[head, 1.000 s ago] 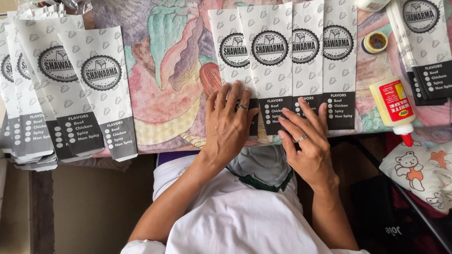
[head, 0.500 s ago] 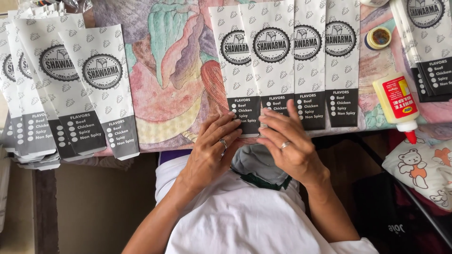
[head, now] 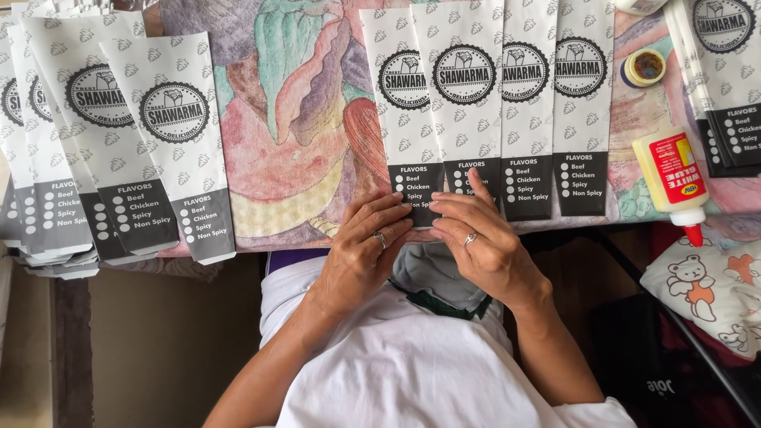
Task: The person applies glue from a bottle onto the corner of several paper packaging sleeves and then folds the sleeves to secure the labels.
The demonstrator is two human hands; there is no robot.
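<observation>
Both hands, left [head: 361, 250] and right [head: 483, 242], press the paper sleeves [head: 432, 119] overhanging the worktop's [head: 293, 119] near edge; a nudge could slide them off.

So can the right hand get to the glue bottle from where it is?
Probably yes. The right hand rests on the paper bags, and the glue bottle lies to its right with nothing between them.

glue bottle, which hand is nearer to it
Right. The right hand is at the paper bags, left of the glue bottle; the left hand lies farther left.
</observation>
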